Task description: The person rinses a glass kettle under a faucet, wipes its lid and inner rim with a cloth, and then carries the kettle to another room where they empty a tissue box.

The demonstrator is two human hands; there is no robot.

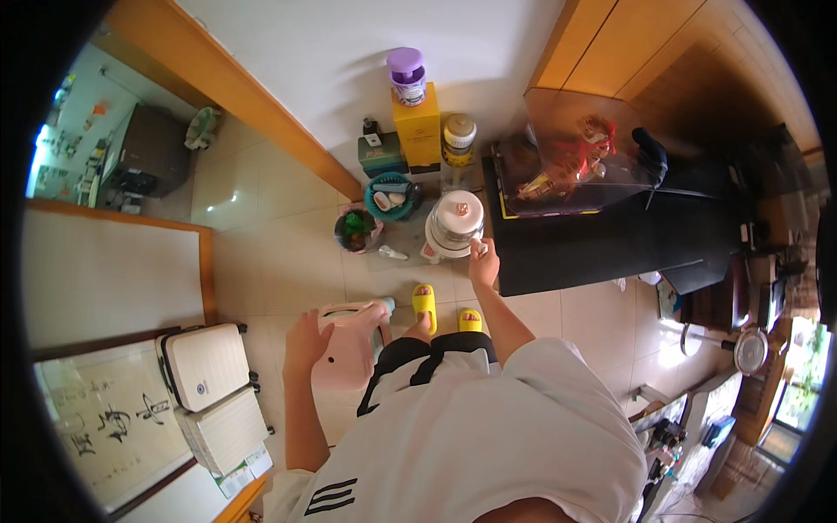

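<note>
The glass electric kettle [457, 216], fitted with a white lid, is positioned at the left end of the black table [593, 253]. Its side is engaged by the right hand [485, 264]: the fingers are curled narrowly around a white part, apparently the handle. The left hand [307, 345] is held above the left edge of the pink plastic stool [345, 353]; its thumb is spread from the fingers and nothing is seen to be gripped. Whether the stool is touched cannot be told.

To the left of the kettle, a teal basket [378, 210] is filled with small items, and a waste bin [373, 244] with green contents is placed just beside it. A small white object [393, 253] is located near the bin. Behind the basket, a yellow box [417, 131] is stood upright, and a purple cup [407, 77] is set on top of it. A jar with a beige lid [459, 132] is located to the right of the box. Yellow slippers [425, 305] are worn on the feet, between the stool and the table.
</note>
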